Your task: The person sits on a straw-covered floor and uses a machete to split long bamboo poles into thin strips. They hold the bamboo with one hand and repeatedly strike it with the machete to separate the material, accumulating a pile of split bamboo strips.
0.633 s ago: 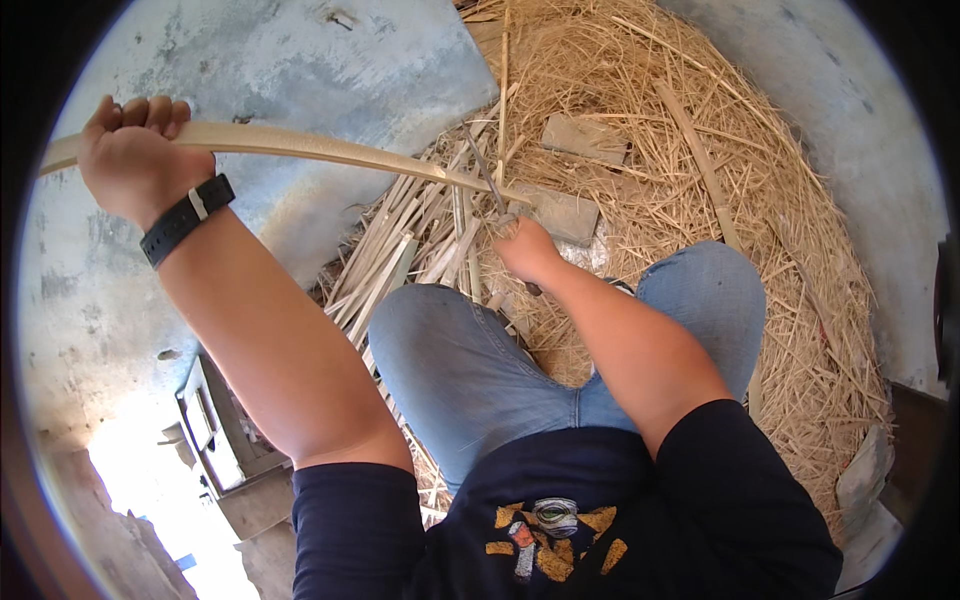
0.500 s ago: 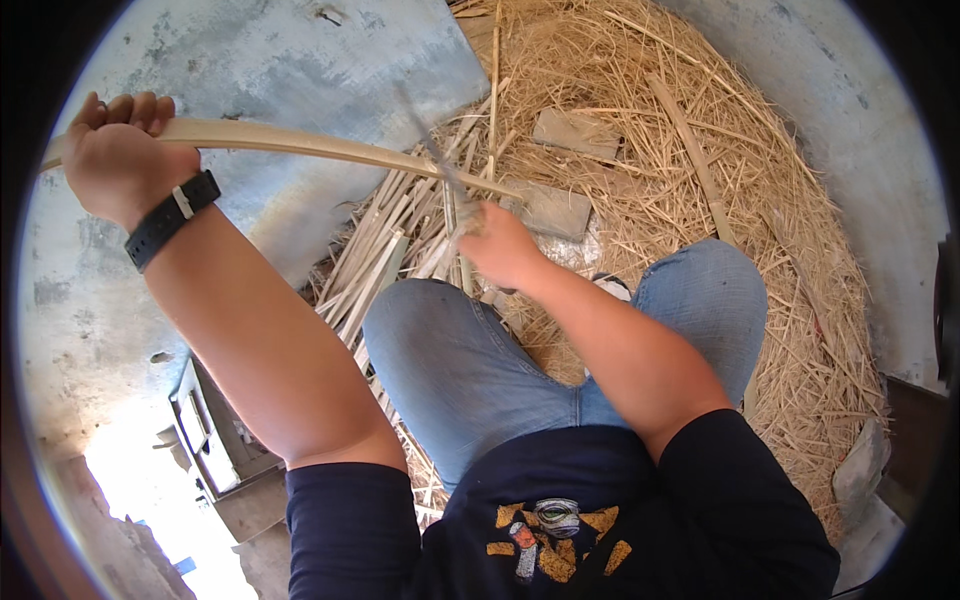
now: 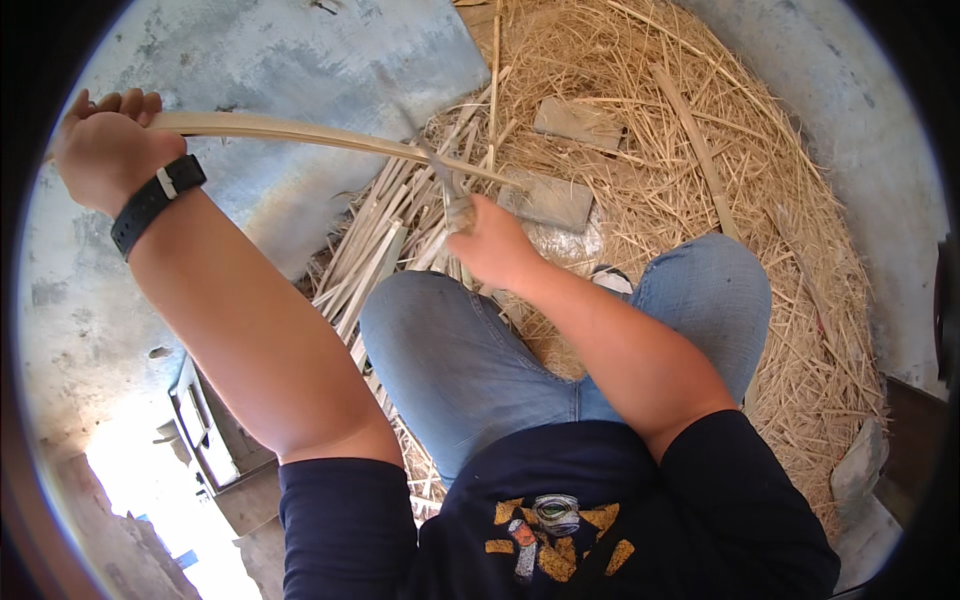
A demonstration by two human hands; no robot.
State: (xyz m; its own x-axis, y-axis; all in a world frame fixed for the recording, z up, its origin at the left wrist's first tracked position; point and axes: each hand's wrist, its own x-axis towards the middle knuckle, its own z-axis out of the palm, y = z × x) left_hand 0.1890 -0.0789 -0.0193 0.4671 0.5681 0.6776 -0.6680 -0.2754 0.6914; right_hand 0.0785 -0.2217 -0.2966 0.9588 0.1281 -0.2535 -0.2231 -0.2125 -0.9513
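Note:
My left hand, with a black watch on its wrist, is raised at the far left and closed round one end of a long pale bamboo strip. The strip bows toward the right, its other end over a flat stone block. My right hand is closed on the handle of a knife beyond my knees. Its blurred blade points away from me and crosses the strip near the far end; I cannot tell how deeply they touch.
Pale shavings are heaped ahead and to the right, with another flat block among them. A pile of split strips lies beyond my left knee. Worn blue-grey walls stand around; a small wooden cabinet is at the lower left.
My left hand has shifted slightly left and up, drawing the strip with it. The right hand and knife have moved only a little, and the blade leans slightly more left.

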